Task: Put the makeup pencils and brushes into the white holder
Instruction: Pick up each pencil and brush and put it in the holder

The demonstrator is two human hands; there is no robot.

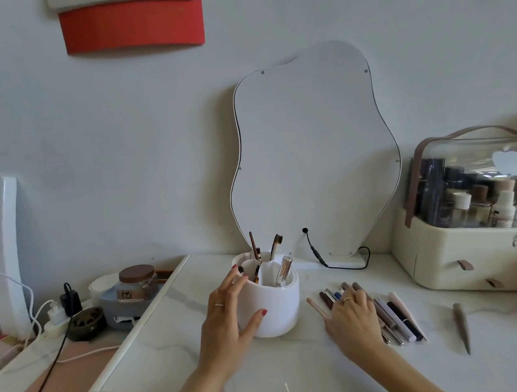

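The white holder (278, 305) stands in the middle of the marble tabletop, with a few brushes and a clear tube (283, 271) standing in its compartments. My left hand (228, 314) cups the holder's left side, thumb on the front and fingers at the rim. To the right, several makeup pencils and brushes (394, 315) lie in a row on the table. My right hand (351, 317) rests flat on top of that row, fingers spread over the pencils. A single brown pointed pencil (461, 326) lies apart, further right.
A wavy-edged mirror (313, 155) leans on the wall behind the holder, its black cable (337, 262) running along the table. A cosmetics case (476, 214) full of bottles stands at the right. A glass jar (137, 282), chargers and cables sit on the lower surface at the left.
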